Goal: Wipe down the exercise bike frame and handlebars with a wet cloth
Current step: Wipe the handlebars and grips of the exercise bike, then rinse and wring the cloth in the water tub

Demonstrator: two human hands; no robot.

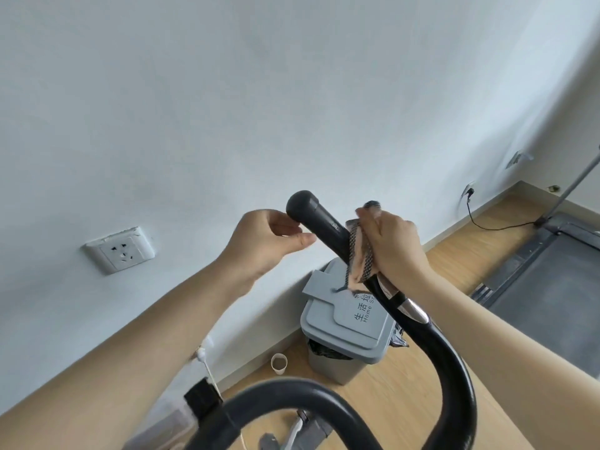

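The exercise bike's black handlebar (451, 362) curves up from the bottom of the view to a foam grip (319, 219) with a rounded end. My right hand (394, 243) is shut on a pinkish cloth with dark mesh stripes (358, 254), which is wrapped around the grip just above a chrome joint. My left hand (263, 240) hovers just left of the grip's end, fingers loosely curled and holding nothing. A second black bar (276, 397) arcs across the bottom.
A grey lidded trash bin (344, 323) stands on the wooden floor by the white wall, with a paper cup (279, 363) beside it. A wall socket (120, 250) is at left. A treadmill deck (548, 284) lies at right, its cable plugged into the wall.
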